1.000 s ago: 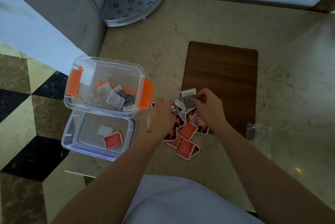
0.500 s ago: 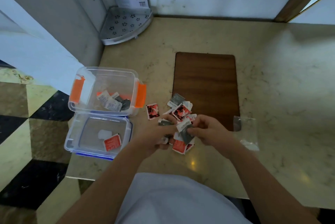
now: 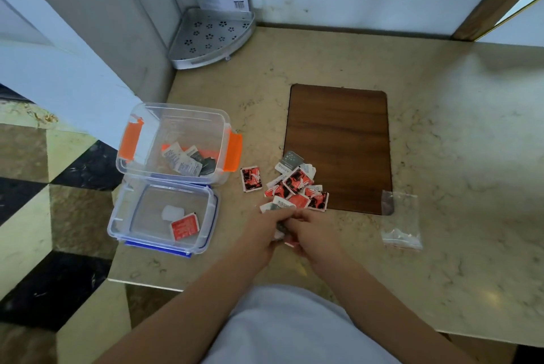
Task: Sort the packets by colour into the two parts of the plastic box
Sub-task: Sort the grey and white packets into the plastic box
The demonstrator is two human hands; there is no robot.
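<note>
A pile of red and grey-white packets lies on the counter at the near left corner of a wooden board. One red packet lies apart to its left. The clear plastic box with orange clips holds several grey and white packets. Its lid, turned up in front of it, holds one red packet. My left hand and my right hand meet just in front of the pile, closed together on a few grey and white packets between the fingers.
A brown wooden board lies on the marble counter. An empty clear plastic bag sits to the right of my hands. A perforated metal corner shelf stands at the back left. The counter's edge drops to a chequered floor on the left.
Both hands pulled back from the pile toward me and came together, taking grey packets with them. The camera tilted up and back, showing more of the wall.
</note>
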